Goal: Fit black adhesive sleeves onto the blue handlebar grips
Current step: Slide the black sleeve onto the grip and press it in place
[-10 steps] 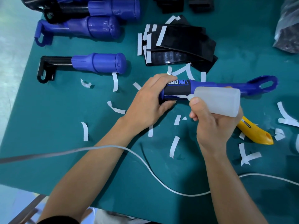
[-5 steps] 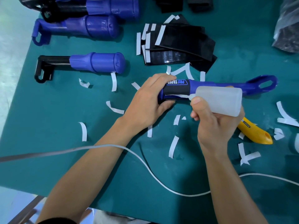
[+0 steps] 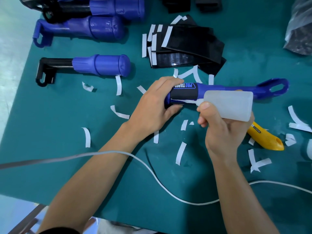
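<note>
Hardly anything has moved since half a second ago: both hands keep the same hold, and the bottle's tip has stayed at the sleeve's lower edge.

At the middle of the green table [image 3: 67, 115] the blue grip [image 3: 219, 87] lies crosswise, its thick end toward nine o'clock and its looped end toward three o'clock. A black sleeve [image 3: 184, 93] is wrapped round the thick part and carries blue and white "PRO TAPER" lettering, seen upside down. A thin white strip [image 3: 181, 100] runs along the sleeve's lower seam.

The left hand [image 3: 152, 108] grips the thick end, fingers curled over the top and thumb tucked beneath. The right hand [image 3: 222, 130] holds a cloudy squeeze bottle [image 3: 231, 105] with its fingers wrapped round it; the nozzle points toward nine o'clock and meets the white strip at the seam.

Toward twelve o'clock sits a loose stack of black sleeves [image 3: 190, 48] with white backing strips. Toward ten o'clock lie spare blue grips [image 3: 103, 65], one on a black stem. A yellow knife [image 3: 265, 137] lies at four o'clock, partly under the right hand. Peeled white paper strips [image 3: 179, 152] are scattered around, and a pale cable [image 3: 152, 171] crosses the near side of the table under both forearms.
</note>
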`<state>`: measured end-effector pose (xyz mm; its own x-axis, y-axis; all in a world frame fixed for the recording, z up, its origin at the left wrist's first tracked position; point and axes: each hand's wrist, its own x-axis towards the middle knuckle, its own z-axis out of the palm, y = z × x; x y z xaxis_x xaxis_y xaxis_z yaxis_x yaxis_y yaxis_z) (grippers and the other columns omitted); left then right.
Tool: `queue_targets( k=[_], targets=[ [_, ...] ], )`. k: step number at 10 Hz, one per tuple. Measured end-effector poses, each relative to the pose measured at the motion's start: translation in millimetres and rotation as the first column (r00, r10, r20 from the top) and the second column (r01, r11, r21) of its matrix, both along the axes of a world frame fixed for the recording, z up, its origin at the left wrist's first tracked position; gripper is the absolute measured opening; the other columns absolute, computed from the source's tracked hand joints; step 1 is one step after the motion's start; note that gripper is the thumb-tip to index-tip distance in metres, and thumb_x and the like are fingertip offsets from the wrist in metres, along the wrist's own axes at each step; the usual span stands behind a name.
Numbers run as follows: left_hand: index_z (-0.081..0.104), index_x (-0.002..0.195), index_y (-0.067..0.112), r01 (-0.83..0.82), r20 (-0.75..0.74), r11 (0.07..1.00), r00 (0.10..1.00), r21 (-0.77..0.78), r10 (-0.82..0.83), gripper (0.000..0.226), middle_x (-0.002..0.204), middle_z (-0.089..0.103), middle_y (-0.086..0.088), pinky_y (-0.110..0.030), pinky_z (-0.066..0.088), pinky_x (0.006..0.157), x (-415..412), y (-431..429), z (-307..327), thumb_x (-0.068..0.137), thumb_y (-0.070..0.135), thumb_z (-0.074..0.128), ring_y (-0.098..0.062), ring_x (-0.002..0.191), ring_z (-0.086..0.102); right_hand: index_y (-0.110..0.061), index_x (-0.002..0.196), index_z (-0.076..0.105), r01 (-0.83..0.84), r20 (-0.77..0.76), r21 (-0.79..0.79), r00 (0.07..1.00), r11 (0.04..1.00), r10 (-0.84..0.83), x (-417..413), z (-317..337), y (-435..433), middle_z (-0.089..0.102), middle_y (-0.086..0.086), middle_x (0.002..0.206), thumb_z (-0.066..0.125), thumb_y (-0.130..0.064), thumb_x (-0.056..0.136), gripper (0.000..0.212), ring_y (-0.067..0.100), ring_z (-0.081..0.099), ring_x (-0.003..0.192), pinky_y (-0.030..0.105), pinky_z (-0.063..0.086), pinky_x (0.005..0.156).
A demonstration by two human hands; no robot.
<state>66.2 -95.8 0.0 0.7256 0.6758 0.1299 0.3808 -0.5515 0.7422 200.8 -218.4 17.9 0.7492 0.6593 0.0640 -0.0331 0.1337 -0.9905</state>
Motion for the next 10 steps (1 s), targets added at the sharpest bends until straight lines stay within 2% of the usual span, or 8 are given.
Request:
queue_targets(
  k=[3,10],
  targets=[
    [0.057,0.138,0.014,-0.001,0.012,1.000,1.000,0.007,0.001,0.057,0.133,0.056,0.001,-0.036,0.047,0.104,-0.2,0.1,-1.6,0.086,0.015,0.081,-0.020,0.118,0.057,0.007,0.089,0.068,0.006,0.008,-0.018,1.000,1.000,-0.006,-1.9,1.9,0.5,0.069,-0.004,0.069,0.074,-0.015,0.088,0.023,0.020,0.058,0.049,0.023,0.046,0.050],
    [0.057,0.139,0.014,-0.006,-0.004,1.000,1.000,0.005,0.006,0.058,0.134,0.057,0.001,-0.032,0.046,0.105,-0.1,-0.2,-0.5,0.086,0.014,0.082,-0.019,0.119,0.056,0.008,0.091,0.068,0.009,0.024,-0.015,1.000,1.000,-0.008,-0.5,3.5,1.4,0.067,0.000,0.068,0.074,-0.015,0.088,0.024,0.020,0.058,0.049,0.024,0.047,0.051]
  ],
)
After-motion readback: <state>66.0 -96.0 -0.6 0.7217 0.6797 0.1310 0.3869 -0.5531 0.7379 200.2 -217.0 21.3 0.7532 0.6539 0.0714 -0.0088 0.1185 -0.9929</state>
